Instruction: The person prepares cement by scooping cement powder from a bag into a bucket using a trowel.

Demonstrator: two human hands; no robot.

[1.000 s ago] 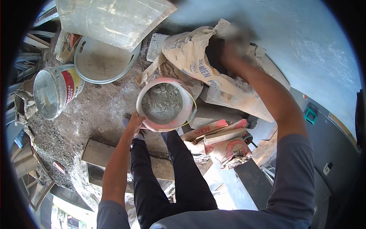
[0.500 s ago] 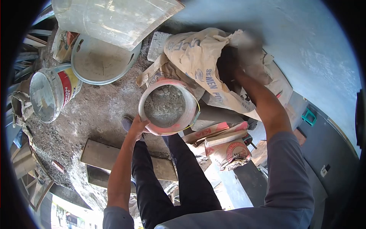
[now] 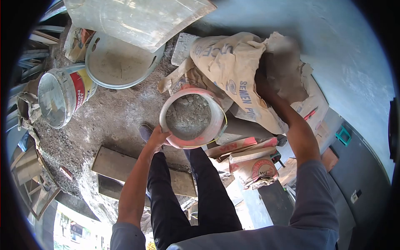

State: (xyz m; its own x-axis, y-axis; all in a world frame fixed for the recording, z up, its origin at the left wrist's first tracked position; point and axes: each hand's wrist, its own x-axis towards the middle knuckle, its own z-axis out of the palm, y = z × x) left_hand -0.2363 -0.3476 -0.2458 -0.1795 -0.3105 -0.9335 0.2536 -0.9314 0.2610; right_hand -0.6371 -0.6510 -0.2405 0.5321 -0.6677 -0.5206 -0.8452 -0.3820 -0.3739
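My left hand (image 3: 158, 138) grips the near left rim of a whitish-pink bucket (image 3: 216, 125). Grey cement powder (image 3: 187, 114) lies inside this bucket, and a yellow handle hangs along its right side. A torn brown paper cement bag (image 3: 227, 56), printed "SEMEN", lies to the right with its mouth gaping. Into that mouth reaches my right forearm (image 3: 289, 116). The right hand is in the bag's dark shadow, so its fingers and anything in them are hidden.
At the left stand a paint bucket (image 3: 79, 89) and a round grey tub (image 3: 93, 79), with a large board (image 3: 137, 18) above. Folded cement sacks (image 3: 254, 166) lie right of my legs. A wooden box (image 3: 116, 164) sits near my feet. A blue wall (image 3: 346, 54) rises behind the bag.
My right arm has sunk slightly deeper into the bag's mouth. The view has shifted a little, so everything appears farther right. My left hand keeps its hold on the bucket rim.
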